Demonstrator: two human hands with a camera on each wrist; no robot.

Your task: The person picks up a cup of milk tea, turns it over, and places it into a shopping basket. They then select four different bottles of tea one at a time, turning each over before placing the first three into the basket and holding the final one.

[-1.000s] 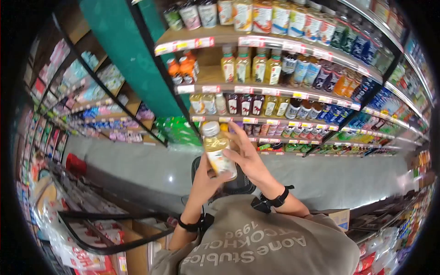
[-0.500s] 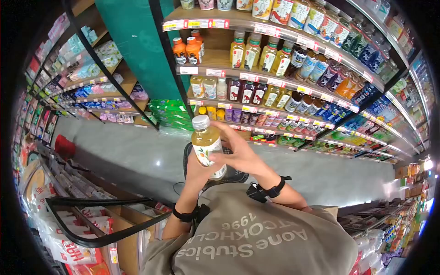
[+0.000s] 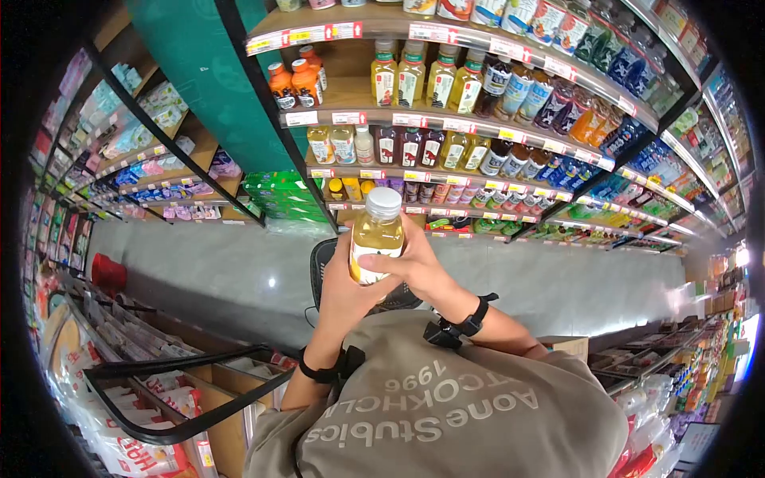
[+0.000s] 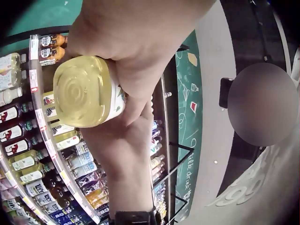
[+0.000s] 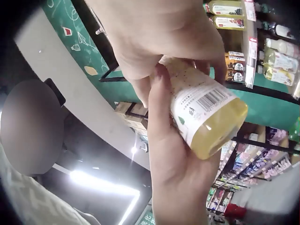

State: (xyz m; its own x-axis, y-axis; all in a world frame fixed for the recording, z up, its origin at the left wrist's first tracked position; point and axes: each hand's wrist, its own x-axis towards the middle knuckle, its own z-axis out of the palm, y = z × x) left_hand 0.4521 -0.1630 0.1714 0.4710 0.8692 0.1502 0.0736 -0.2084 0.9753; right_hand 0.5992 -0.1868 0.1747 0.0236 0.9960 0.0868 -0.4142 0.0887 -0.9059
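A clear bottle of pale yellow drink (image 3: 378, 233) with a white cap stands nearly upright in front of the person's chest. My left hand (image 3: 341, 296) grips it from the left, with the palm against its side. From the right, my right hand (image 3: 422, 267) holds the same bottle, its thumb lying across the white label. In the left wrist view the bottle's squarish base (image 4: 82, 91) faces the camera. A barcode label (image 5: 208, 105) on its side shows in the right wrist view. Both hands cover much of the label.
Ahead are shelves (image 3: 446, 119) with rows of bottled drinks and price tags. A black mesh basket (image 3: 323, 259) is below the hands. At lower left, a black looped bar (image 3: 179, 430) crosses boxes and red-and-white packages. A red bin (image 3: 107, 272) stands on the grey floor.
The bottle has come more upright and rotated, so its orange-fruit picture is now mostly out of sight. Both hands have stayed on it, with the left fingers shifting higher along its side.
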